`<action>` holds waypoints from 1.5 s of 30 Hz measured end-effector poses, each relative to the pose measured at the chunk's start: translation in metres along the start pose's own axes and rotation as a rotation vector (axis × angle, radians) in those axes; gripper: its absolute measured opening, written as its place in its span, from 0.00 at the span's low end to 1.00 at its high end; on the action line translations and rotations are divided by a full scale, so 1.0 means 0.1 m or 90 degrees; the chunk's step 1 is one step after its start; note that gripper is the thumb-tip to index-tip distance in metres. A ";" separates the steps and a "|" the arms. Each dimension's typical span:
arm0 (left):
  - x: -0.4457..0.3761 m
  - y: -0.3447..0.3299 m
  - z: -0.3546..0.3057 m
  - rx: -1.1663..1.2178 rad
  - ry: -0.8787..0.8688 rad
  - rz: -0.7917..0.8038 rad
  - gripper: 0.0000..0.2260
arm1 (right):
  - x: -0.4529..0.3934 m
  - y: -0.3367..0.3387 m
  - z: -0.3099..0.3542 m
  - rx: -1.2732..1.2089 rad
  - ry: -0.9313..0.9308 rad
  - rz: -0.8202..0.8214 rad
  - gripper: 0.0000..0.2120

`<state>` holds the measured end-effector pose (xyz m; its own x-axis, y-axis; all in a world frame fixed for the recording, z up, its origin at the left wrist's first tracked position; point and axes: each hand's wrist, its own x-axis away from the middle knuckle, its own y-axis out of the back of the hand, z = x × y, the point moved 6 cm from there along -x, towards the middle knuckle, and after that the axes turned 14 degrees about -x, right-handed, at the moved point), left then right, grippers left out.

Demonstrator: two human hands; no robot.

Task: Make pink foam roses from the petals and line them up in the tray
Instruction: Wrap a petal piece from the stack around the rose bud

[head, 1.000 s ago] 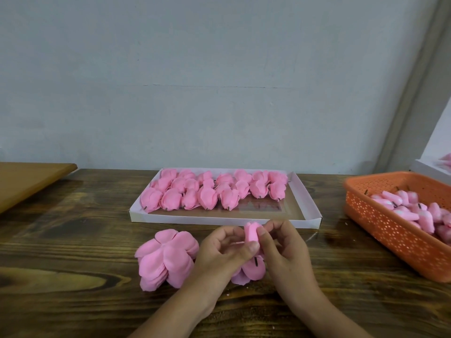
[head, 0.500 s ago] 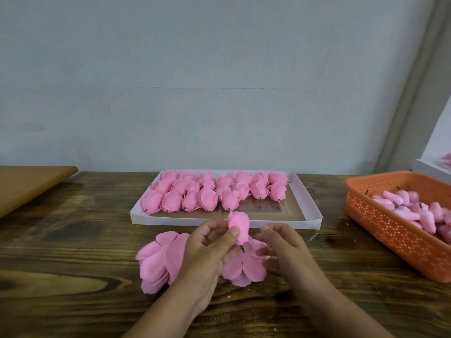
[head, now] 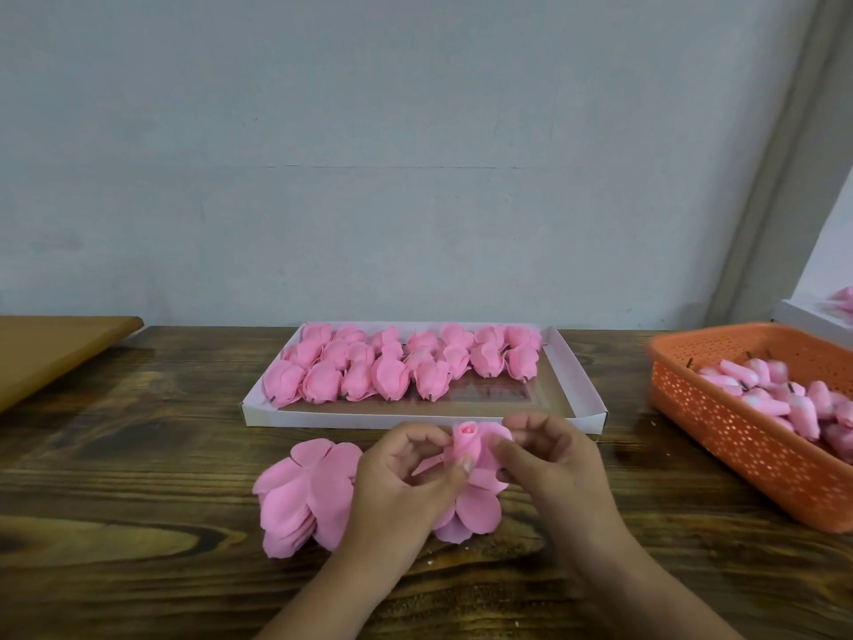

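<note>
Left hand (head: 406, 482) and right hand (head: 549, 464): fingers curled, pinching the pink rose bud (head: 466, 443) from both sides, above loose petals (head: 475, 505) on the counter (head: 138, 455). Petal stack (head: 304, 491): flat on the counter, just left of the left hand. White tray (head: 581, 390): beyond the hands, holding rows of finished roses (head: 397, 362). Orange basket (head: 738, 436): at right, containing pink buds (head: 784, 394).

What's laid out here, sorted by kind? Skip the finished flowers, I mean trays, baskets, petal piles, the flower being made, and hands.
White tray: 1
Orange basket: 1
Pile of loose petals: 1
Rose being made: 1
Hands: 2, left hand and right hand, both pinching that rose
Total: 6
</note>
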<state>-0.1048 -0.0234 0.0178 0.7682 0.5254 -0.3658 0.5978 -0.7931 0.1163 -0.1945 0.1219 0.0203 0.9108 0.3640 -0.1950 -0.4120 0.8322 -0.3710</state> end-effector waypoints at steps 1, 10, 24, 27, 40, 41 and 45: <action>0.00 0.00 -0.02 -0.003 -0.014 -0.001 0.10 | 0.02 -0.02 0.01 -0.001 0.012 0.007 0.09; 0.03 0.00 0.01 -0.036 -0.054 -0.017 0.08 | 0.10 -0.12 0.05 -0.038 0.024 0.075 0.09; 0.07 0.03 -0.06 0.010 -0.097 -0.063 0.10 | 0.23 -0.33 0.04 -0.066 0.014 0.158 0.08; 0.09 0.02 -0.11 -0.044 -0.144 -0.063 0.07 | 0.23 -0.31 0.04 -0.042 0.053 0.143 0.10; 0.08 0.00 -0.07 -0.112 -0.171 -0.077 0.17 | 0.20 -0.24 0.05 -0.028 0.077 0.102 0.15; 0.07 0.01 -0.06 -0.107 -0.163 -0.079 0.19 | 0.20 -0.25 0.04 -0.027 0.076 0.108 0.15; 0.08 0.01 -0.04 -0.079 -0.142 -0.076 0.11 | 0.22 -0.30 0.01 -0.035 0.062 0.128 0.15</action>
<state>-0.0973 -0.0185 0.0182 0.6293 0.5219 -0.5759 0.7154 -0.6785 0.1669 -0.1626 0.1057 0.0282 0.8042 0.4759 -0.3560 -0.5884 0.7222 -0.3637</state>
